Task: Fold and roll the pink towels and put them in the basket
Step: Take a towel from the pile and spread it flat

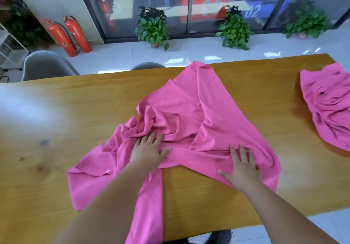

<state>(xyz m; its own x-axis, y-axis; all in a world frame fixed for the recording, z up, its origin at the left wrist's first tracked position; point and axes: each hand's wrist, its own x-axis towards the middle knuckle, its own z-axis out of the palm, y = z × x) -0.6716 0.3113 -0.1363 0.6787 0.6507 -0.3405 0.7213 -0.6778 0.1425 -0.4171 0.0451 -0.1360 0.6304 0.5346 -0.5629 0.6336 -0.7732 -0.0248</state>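
A large pink towel (191, 107) lies crumpled and spread across the middle of the wooden table (75, 111). One strip of it hangs over the near edge. My left hand (149, 149) rests flat on the bunched folds left of centre, fingers straight. My right hand (240, 166) presses flat on the towel's right part, fingers spread. A second heap of pink towels (329, 103) sits at the table's right end, apart from both hands. No basket is in view.
Two grey chairs (45, 65) stand beyond the table's far edge. Two red fire extinguishers (70, 35) and potted plants (153, 27) stand on the white floor by the glass wall. Glare covers the table's left end.
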